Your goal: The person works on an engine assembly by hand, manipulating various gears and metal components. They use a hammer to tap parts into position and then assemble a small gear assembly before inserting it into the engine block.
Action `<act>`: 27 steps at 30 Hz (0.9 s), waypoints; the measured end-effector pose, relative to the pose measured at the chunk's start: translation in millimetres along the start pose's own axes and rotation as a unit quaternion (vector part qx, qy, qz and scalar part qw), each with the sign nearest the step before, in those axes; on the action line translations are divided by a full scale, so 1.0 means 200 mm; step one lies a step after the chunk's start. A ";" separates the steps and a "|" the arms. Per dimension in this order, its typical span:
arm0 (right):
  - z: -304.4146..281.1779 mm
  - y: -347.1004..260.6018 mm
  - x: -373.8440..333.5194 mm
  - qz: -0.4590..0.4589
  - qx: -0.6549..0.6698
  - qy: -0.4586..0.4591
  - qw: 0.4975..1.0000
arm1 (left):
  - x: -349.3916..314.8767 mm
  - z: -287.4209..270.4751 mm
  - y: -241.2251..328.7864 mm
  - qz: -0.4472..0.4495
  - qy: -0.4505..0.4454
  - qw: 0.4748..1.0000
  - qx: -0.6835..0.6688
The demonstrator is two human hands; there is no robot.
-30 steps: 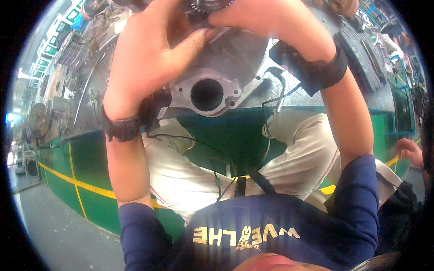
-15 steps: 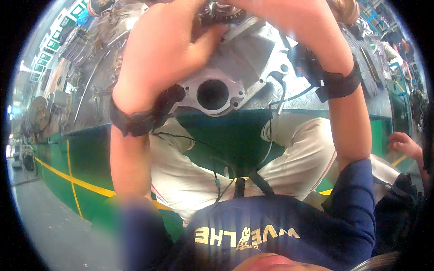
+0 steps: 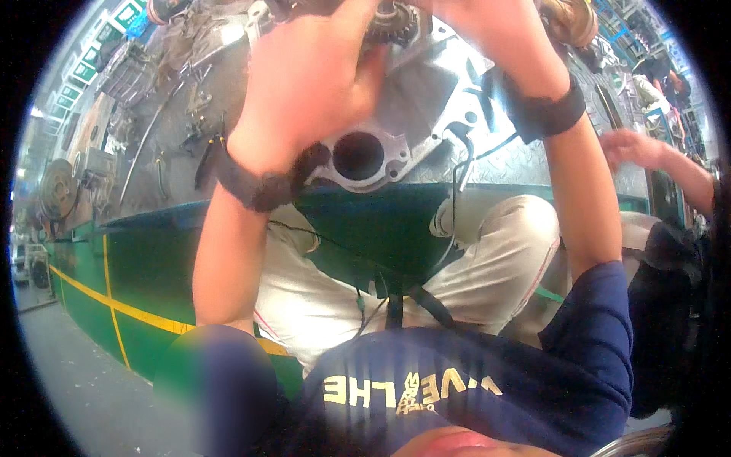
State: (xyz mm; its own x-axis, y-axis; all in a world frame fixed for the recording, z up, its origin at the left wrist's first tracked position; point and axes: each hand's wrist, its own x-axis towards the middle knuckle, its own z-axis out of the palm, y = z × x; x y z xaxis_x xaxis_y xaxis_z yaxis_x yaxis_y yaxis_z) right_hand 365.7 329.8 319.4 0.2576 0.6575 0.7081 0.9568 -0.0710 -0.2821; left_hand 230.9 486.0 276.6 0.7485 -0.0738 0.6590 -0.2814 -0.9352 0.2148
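Observation:
A grey cast-metal housing lies on the bench in front of me, with a flange around a large round hole at its near end. At its far end sits a toothed metal gear. My left hand reaches over the housing's left side, close to the gear; its thumb is blurred and its fingertips run toward the top edge. From the right, my right hand comes in near the gear, its fingers smeared and partly cut off by the frame. What either hand holds is hidden. Both wrists wear black straps.
The metal-topped bench has a green front. Rods and metal parts lie at the left, near a round disc. A brass-coloured part stands at the far right. Another person's hand is over the bench's right side.
My left hand has shifted right, toward the gear, and my right hand slightly left. The other person's hand has moved up and inward at the right.

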 end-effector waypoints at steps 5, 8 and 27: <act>0.00 0.03 0.02 -0.031 -0.053 0.006 0.998 | 0.03 0.01 0.02 0.004 -0.007 0.999 0.033; 0.00 0.07 0.03 -0.020 -0.065 0.011 0.998 | 0.05 0.03 0.03 0.005 -0.014 0.998 0.061; -0.04 0.40 0.02 0.163 0.054 0.006 0.985 | 0.28 0.29 -0.06 0.011 0.022 0.999 0.035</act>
State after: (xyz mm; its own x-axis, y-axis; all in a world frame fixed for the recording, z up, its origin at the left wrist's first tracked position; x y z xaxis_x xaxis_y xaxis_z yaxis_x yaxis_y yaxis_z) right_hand 444.3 320.9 305.5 0.5506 0.6038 0.5764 0.8034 -0.1958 -0.5623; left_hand 311.2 473.0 269.3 0.7151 -0.0808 0.6943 -0.2541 -0.9554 0.1506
